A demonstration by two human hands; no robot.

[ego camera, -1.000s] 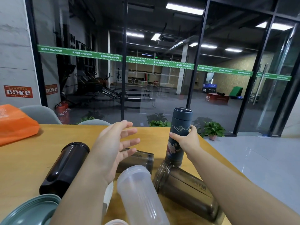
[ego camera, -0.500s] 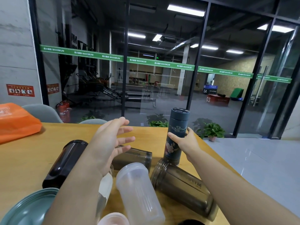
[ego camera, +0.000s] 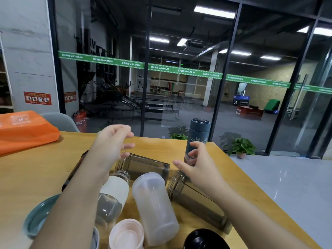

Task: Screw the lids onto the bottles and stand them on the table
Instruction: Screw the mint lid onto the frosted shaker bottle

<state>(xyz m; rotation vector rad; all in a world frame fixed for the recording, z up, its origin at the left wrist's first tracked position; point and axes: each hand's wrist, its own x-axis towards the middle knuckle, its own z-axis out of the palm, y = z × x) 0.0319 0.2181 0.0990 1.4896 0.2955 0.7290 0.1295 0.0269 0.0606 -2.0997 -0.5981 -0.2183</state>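
Several lidless bottles lie scattered on a yellow wooden table [ego camera: 36, 169]; at the far left of the frame an orange plastic bag [ego camera: 25, 130] with small illegible print rests on the tabletop, and a red wall sign [ego camera: 37, 98] above it is too small to read; a green band [ego camera: 133, 64] across the glass wall repeats the word "MAXIMUM"; at lower left sits a round teal lid [ego camera: 38, 218], ridged inside; the left hand [ego camera: 112, 144] hovers above the bottles, fingers loosely spread and holding nothing, its forearm crossing a dark bottle [ego camera: 76, 169] mostly hidden beneath it; a clear glass bottle [ego camera: 113, 196] with a white sleeve and threaded neck lies on its side at centre; beyond it a smoky squared bottle [ego camera: 145, 168] lies flat; a frosted translucent shaker [ego camera: 154, 205] lies beside a pale pink ribbed lid [ego camera: 125, 234] at the bottom edge; a black lid [ego camera: 204, 239] shows at the bottom; a second smoky threaded bottle [ego camera: 195, 200] lies right of centre under the right arm; the right hand [ego camera: 194, 166] is relaxed and holds nothing, fingertips just beside a dark blue-grey capped flask [ego camera: 197, 133] with a pale scroll pattern, standing upright near the table's far edge; red and blue boxes beyond the glass read "03" [ego camera: 238, 111] and "04" [ego camera: 235, 102].
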